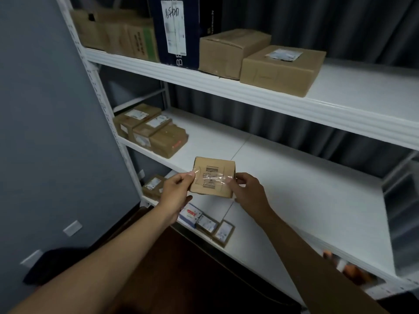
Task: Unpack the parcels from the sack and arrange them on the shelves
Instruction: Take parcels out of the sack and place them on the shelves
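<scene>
two hands hold one small parcel (213,177) in the air before the middle shelf (294,168): the left hand (175,191) pinches its left edge, the right hand (246,188) its right. best kept level, then set down flat beside the brown boxes (150,130) further left. it is plain cardboard, taped over a printed label.

An orange item (353,271) under the lowest shelf (283,257) (blurred) stays unidentifiable.

grey wall (45,109) | wall sockets (72,227) | dark curtain (317,23) | wooden floor (181,257)
</scene>
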